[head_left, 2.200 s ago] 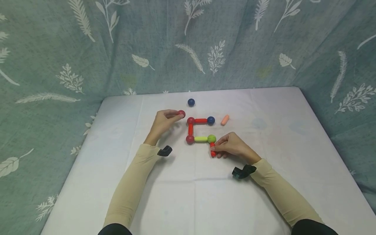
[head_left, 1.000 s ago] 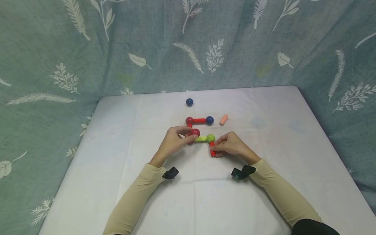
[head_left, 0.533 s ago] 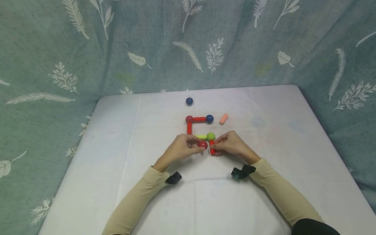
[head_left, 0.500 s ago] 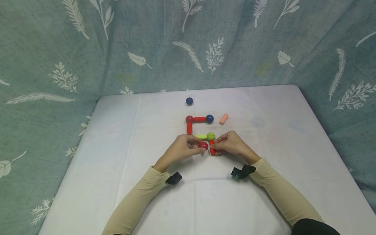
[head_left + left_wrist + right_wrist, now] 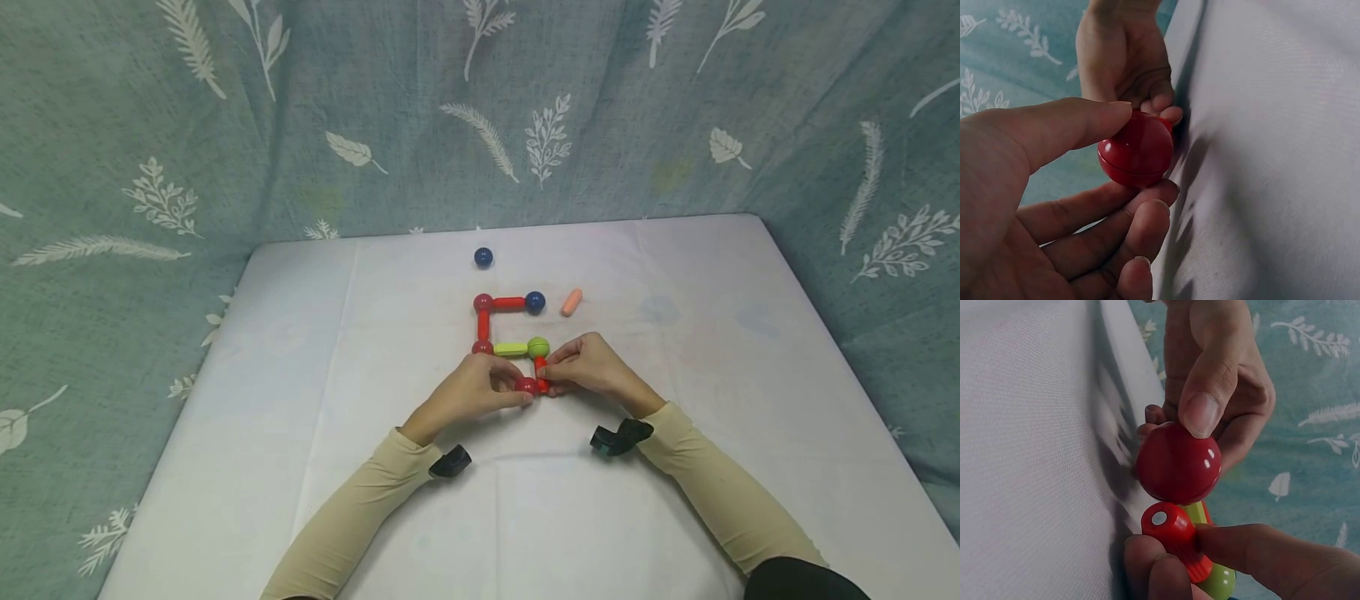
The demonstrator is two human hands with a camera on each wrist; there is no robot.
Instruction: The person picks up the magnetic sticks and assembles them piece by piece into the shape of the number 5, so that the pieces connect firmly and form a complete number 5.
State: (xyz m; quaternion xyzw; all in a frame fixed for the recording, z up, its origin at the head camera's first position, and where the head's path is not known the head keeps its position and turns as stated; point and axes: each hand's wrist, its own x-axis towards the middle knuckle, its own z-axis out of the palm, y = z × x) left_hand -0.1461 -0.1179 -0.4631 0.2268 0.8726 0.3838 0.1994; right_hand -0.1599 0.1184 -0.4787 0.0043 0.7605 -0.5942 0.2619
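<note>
My left hand (image 5: 476, 388) pinches a dark red ball (image 5: 1138, 150) between thumb and fingers, right beside the free end of a red rod. That red rod (image 5: 1175, 534), with a pale round spot on its end, is pinched by my right hand (image 5: 592, 367). The rod's far end meets a green ball (image 5: 538, 347). From there a yellow-green rod (image 5: 512, 349) runs left to a red ball (image 5: 482, 347), partly covered by my left hand. Another red rod (image 5: 483, 325) leads up to a second red ball (image 5: 483, 303), then a red rod (image 5: 510, 302) and a blue ball (image 5: 535, 302).
A loose blue ball (image 5: 483, 257) lies near the far edge of the white-covered table (image 5: 675, 350). To the right of the joined pieces lies a loose orange-pink rod (image 5: 572, 302). A green leaf-patterned cloth (image 5: 420, 108) hangs behind and at the sides.
My left hand has carried the red ball from beside the upper corner, over the joined pieces, down and right to the red rod's free end. The right hand stays on the rod.
</note>
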